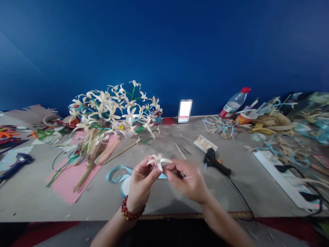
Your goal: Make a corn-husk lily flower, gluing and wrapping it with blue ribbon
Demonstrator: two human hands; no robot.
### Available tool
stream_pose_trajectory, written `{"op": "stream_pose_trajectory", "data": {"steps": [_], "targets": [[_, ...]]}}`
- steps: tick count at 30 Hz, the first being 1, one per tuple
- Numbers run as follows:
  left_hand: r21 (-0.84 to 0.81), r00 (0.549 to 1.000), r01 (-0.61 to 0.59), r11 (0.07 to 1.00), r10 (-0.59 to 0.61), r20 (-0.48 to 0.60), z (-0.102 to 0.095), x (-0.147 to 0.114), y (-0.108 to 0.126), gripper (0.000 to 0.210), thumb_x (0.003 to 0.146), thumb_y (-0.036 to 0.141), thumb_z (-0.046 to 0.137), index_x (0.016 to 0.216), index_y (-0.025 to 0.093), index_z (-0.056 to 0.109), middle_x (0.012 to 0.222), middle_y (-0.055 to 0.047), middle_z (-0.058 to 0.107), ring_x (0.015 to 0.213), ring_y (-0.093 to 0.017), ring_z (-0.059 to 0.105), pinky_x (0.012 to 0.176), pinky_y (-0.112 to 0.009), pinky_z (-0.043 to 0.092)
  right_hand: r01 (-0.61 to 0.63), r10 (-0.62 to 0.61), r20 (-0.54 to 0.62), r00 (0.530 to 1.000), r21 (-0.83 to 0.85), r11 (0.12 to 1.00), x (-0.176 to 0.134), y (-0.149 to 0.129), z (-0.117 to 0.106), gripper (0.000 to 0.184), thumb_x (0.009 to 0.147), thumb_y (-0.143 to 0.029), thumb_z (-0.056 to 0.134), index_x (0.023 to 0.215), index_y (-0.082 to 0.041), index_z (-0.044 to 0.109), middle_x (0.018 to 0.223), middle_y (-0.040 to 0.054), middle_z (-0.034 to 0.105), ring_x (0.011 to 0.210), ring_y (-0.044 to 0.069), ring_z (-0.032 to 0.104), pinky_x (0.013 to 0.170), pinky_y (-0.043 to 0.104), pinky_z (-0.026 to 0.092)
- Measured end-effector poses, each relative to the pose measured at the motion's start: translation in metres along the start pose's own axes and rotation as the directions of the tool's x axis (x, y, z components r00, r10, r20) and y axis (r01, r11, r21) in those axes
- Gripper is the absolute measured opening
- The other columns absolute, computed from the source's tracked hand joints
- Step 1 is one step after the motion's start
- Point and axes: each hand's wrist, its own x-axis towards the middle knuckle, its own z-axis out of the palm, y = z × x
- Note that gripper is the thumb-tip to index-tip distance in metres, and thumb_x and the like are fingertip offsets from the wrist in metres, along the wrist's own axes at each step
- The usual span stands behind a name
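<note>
One small white flower [159, 160] with thin curled petals, held up over the flat grey table [100, 206] between the bare left hand [142, 180], red bead bracelet [132, 210] on its wrist, and the bare right hand [189, 178]; pinched by thumb and fingers from both sides, with both hands bent in close to each other. Just by the left hand, a round roll of light blue ribbon [125, 187]; off to the right, a black glue gun [217, 164]; off to the left, a pink sheet of paper [69, 188] under dry tan stalks [88, 171], with a big bunch of white flowers [130, 116] behind.
</note>
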Motion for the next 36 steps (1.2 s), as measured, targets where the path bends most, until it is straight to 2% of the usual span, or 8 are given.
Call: {"op": "stream_pose_trajectory", "data": {"steps": [5,8,12,19,25,32,36], "targets": [[0.092,0.999,-0.043,0.995,0.044,-0.003,-0.002,-0.002,0.003,0.013,0.074,0.026,0.081,0.08,0.019,0.072,0.085,-0.003,0.064,0.079,-0.016,0.056,0.074,-0.025,0.046,-0.005,0.005,-0.002,1.0,-0.064,0.998,-0.002,-0.002,0.0,0.015,0.087,-0.024,0.06,0.074,-0.019,0.067,0.054,-0.0039,0.051,0.049,0.01,0.043,0.051,0.024,0.032],[0.051,0.999,0.014,0.999,-0.015,0.031,-0.002,-0.002,0.005,0.013,0.076,0.027,0.08,0.078,0.019,0.071,0.08,-0.001,0.062,0.075,-0.015,0.055,0.072,-0.025,0.045,-0.109,0.104,0.074,0.992,0.068,0.992,-0.001,-0.002,-0.003,0.019,0.089,-0.027,0.059,0.073,-0.019,0.065,0.052,-0.0047,0.051,0.047,0.009,0.044,0.048,0.022,0.033],[-0.029,0.99,0.113,0.993,-0.11,0.089,-0.001,0.0,0.01,0.016,0.074,0.03,0.081,0.077,0.017,0.07,0.074,-0.001,0.06,0.071,-0.014,0.053,0.069,-0.024,0.043,-0.272,0.225,0.212,0.951,0.222,0.936,0.001,0.003,-0.008,0.019,0.088,-0.03,0.061,0.075,-0.017,0.066,0.049,-0.0052,0.052,0.042,0.008,0.046,0.045,0.02,0.033],[-0.072,0.97,0.187,0.98,-0.172,0.175,0.001,0.007,0.02,0.018,0.072,0.028,0.082,0.073,0.014,0.071,0.07,-0.001,0.058,0.064,-0.011,0.048,0.061,-0.022,0.04,-0.315,0.224,0.271,0.936,0.365,0.876,0.002,0.013,-0.01,0.02,0.086,-0.032,0.066,0.076,-0.016,0.067,0.047,-0.0068,0.049,0.04,0.006,0.042,0.041,0.018,0.031],[-0.137,0.958,0.201,0.97,-0.165,0.234,0.001,0.008,0.021,0.019,0.072,0.027,0.082,0.07,0.014,0.068,0.069,0.0,0.056,0.065,-0.011,0.049,0.061,-0.023,0.04,-0.386,0.252,0.323,0.912,0.471,0.793,0.0,0.014,-0.004,0.026,0.083,-0.04,0.069,0.073,-0.016,0.063,0.048,-0.0079,0.046,0.039,0.005,0.036,0.038,0.017,0.026],[-0.12,0.947,0.237,0.964,-0.201,0.252,-0.001,0.009,0.017,0.019,0.073,0.03,0.082,0.075,0.014,0.072,0.071,-0.002,0.06,0.063,-0.011,0.049,0.062,-0.023,0.041,-0.374,0.267,0.277,0.923,0.483,0.792,0.0,0.012,0.001,0.028,0.081,-0.041,0.07,0.071,-0.017,0.059,0.049,-0.0081,0.043,0.038,0.004,0.034,0.037,0.017,0.026],[-0.1,0.967,0.175,0.979,-0.152,0.205,-0.002,0.008,0.01,0.017,0.073,0.029,0.082,0.078,0.016,0.072,0.076,-0.002,0.061,0.071,-0.014,0.053,0.068,-0.024,0.043,-0.307,0.244,0.193,0.95,0.447,0.84,-0.002,0.011,0.003,0.026,0.083,-0.038,0.067,0.069,-0.018,0.057,0.052,-0.0071,0.044,0.04,0.005,0.035,0.039,0.018,0.026]]}}
